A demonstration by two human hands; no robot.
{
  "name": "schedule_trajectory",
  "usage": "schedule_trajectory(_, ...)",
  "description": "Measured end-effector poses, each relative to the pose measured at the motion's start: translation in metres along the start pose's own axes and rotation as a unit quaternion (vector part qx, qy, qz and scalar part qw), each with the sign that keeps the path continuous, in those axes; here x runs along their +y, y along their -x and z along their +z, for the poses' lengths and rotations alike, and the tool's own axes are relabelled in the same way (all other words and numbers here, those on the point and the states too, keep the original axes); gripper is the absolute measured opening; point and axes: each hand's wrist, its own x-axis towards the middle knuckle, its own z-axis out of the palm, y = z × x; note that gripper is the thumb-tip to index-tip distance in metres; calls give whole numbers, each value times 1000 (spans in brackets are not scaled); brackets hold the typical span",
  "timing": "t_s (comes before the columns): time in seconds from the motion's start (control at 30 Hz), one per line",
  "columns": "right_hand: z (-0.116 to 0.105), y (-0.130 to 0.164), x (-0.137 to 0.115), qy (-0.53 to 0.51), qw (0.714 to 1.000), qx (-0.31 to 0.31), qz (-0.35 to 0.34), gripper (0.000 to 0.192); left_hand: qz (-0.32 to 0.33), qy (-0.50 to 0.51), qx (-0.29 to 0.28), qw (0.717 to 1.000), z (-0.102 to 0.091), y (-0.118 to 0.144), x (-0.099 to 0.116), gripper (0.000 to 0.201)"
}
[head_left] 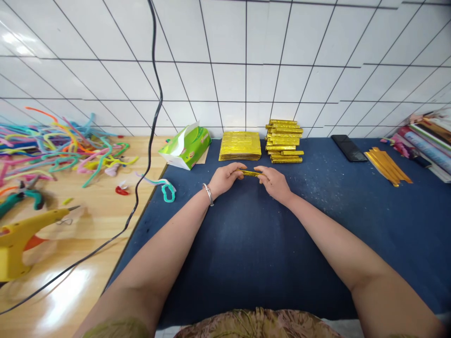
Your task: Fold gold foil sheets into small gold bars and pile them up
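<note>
One head-worn view, looking forward and down over the person's own arms.

We're riding at head height here, lens tipped down across a blue mat (246, 234) toward the white tiled wall (246, 56) straight ahead. Both forearms run up from the bottom edge to mid-frame, close in. Wide angle: the wooden tabletop (88, 281) bends away at left, and books (428, 141) crowd the right edge. No second view to compare.

Both my arms are stretched forward, bare, and they come together in front of me. My left hand (224, 178) is curled, palm turned down, with a thin metal bangle (208, 194) on the wrist. My right hand (275, 182) is also curled, knuckles up. The fingertips of both hands meet in the middle and pinch closed.
</note>
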Motion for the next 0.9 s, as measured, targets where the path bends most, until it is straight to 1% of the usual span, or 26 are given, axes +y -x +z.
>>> schedule_trajectory(0.1, 1, -1, 0, -17, 1000, 5, 16, 31, -27, 52, 16, 998, 0, -1, -4, 26)
schedule_trajectory(0.17, 1, -1, 1, -28, 999, 5, 28, 31, -47, 92, 24, 994, 1, -2, -7, 21)
schedule_trajectory(0.23, 0, -1, 2, -27, 999, 2, 33, 27, -54, 109, 26, 992, 0, -2, -10, 18)
schedule_trajectory(0.33, 0, -1, 3, -3, 1000, 0, 27, 18, -42, 88, 39, 994, -4, -3, -12, 20)
schedule_trajectory(0.43, 1, -1, 6, 23, 1000, 12, 11, 18, -28, 61, 50, 996, -7, -3, -13, 21)
schedule_trajectory(0.53, 1, -2, 8, 38, 999, 21, 7, 19, -29, 68, 31, 997, -8, -4, -17, 21)
schedule_trajectory(0.63, 1, -2, 10, 49, 998, 32, 26, 19, -35, 71, 26, 997, -8, -5, -21, 22)
schedule_trajectory(0.83, 0, -1, 12, 47, 996, 54, 57, 18, -13, 37, 73, 997, -8, -6, -25, 19)
schedule_trajectory(0.9, 0, -1, 13, 45, 995, 57, 62, 18, -21, 30, 85, 996, -8, -6, -25, 19)
